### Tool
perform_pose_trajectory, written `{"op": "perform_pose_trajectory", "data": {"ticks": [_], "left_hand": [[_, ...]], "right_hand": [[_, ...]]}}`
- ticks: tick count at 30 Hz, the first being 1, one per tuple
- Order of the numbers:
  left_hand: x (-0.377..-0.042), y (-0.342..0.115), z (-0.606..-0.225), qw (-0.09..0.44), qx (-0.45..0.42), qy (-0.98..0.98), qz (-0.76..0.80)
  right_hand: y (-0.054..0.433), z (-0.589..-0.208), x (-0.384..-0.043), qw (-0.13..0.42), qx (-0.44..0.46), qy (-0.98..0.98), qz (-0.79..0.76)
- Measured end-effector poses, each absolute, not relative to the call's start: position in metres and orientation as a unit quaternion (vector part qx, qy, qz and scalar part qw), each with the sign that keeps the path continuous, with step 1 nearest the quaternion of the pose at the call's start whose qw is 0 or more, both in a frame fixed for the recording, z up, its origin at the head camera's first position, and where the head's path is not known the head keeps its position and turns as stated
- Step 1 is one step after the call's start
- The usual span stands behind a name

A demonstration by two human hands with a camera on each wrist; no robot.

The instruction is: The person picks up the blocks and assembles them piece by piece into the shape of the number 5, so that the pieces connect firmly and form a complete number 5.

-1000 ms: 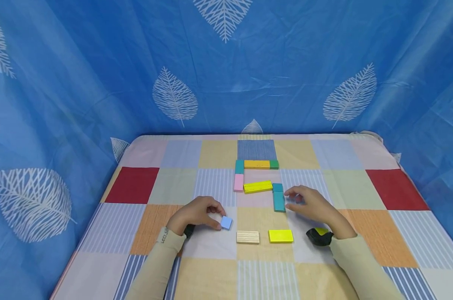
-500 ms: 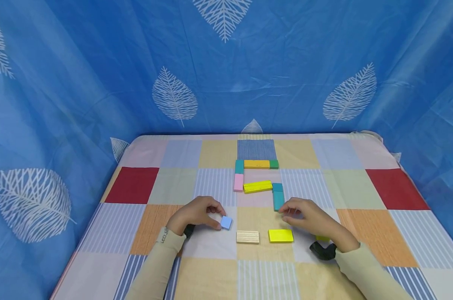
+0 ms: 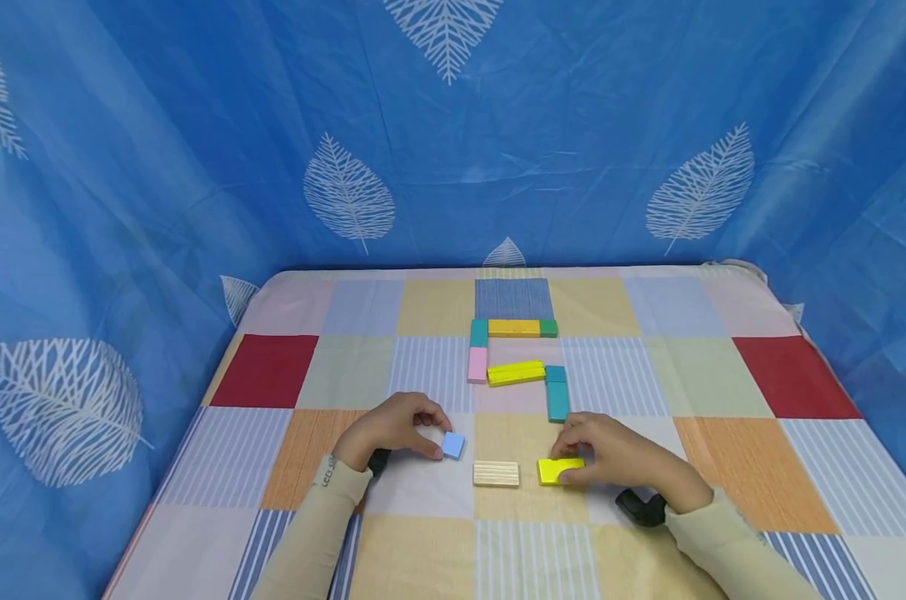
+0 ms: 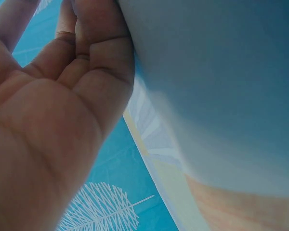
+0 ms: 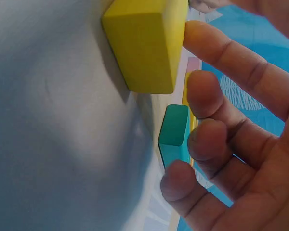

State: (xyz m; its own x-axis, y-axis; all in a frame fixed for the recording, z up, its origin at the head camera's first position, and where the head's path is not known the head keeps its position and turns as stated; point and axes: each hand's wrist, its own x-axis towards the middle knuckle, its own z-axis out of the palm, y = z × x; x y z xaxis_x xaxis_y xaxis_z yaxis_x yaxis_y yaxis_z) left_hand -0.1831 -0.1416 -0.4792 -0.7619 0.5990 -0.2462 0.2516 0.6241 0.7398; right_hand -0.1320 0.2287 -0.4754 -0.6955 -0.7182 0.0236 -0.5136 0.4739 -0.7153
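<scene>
In the head view, my left hand (image 3: pixel 394 423) pinches a small light blue block (image 3: pixel 454 446) between thumb and forefinger, low on the cloth. My right hand (image 3: pixel 619 452) has its thumb on the near side and its forefinger on the far side of a yellow block (image 3: pixel 548 473), which lies flat. Up close in the right wrist view, the forefinger touches the yellow block (image 5: pixel 142 53), while the other fingers (image 5: pixel 205 139) bend apart from it. Only the palm and bent fingers of my left hand (image 4: pixel 58 110) show in the left wrist view; the block there is hidden.
A plain wooden block (image 3: pixel 496 474) lies between the hands. Farther back, several blocks form a bent line: green (image 3: pixel 548 328), orange (image 3: pixel 513 328), teal (image 3: pixel 478 333), pink (image 3: pixel 478 365), yellow (image 3: pixel 516 373) and a teal pair (image 3: pixel 557 401). A blue curtain (image 3: pixel 573 150) hangs behind the table.
My right hand has come away from the teal pair toward me and now grasps the yellow block. The left hand and the light blue block stay in place.
</scene>
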Motion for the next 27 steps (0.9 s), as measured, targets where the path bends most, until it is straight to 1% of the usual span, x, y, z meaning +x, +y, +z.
{"op": "perform_pose_trajectory", "data": {"ticks": [9,19,27], "left_hand": [[-0.183,-0.142,-0.479,0.242,0.252,0.866,0.358],[-0.183,-0.142,-0.478,0.241,0.249,0.868,0.357],[-0.183,-0.142,-0.477,0.243,0.247,0.867,0.359]], "right_hand": [[0.225,-0.472,-0.129,0.165,-0.333,0.87,-0.323],[0.221,-0.468,-0.134,0.141,-0.334,0.881,-0.303],[0.218,-0.47,-0.142,0.136,-0.335,0.884,-0.296]]}}
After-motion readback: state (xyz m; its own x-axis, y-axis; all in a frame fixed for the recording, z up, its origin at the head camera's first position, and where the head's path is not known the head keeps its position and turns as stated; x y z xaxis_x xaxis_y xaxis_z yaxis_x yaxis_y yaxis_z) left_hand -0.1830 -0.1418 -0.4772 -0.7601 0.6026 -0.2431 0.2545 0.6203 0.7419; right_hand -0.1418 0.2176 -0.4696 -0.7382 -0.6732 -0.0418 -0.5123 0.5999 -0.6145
